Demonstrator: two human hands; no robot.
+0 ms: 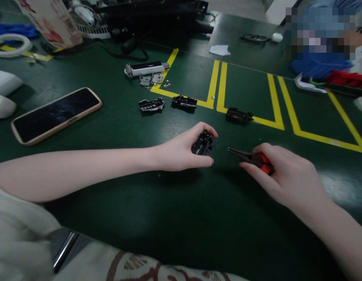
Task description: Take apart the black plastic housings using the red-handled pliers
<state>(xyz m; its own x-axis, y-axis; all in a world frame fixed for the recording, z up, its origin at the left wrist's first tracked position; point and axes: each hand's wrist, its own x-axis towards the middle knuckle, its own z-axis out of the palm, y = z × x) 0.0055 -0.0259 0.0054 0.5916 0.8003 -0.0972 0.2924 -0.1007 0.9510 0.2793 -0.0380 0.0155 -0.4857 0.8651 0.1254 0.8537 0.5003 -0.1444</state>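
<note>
In the middle of the view, my left hand [181, 150] is closed around a black plastic part [203, 143], its thumb below and fingers above. My right hand [289, 175] grips needle-nose pliers [261, 160] by the red handles. The pliers' tips point left toward the black part, a short gap apart from it. Beyond my hands lie three similar black parts: one at the left [152, 104], one beside it [184, 102] and one farther right [239, 115]. How the pliers' handles sit inside my right palm is hidden.
A white and black cylindrical piece [147, 68] lies near small metal brackets [150, 79] and tiny rings [167, 83]. Yellow tape [330, 141] marks boxes on the green table [169, 218]. A phone [56, 114] rests at left; a tape roll [11, 45] and carton [52, 23] stand behind.
</note>
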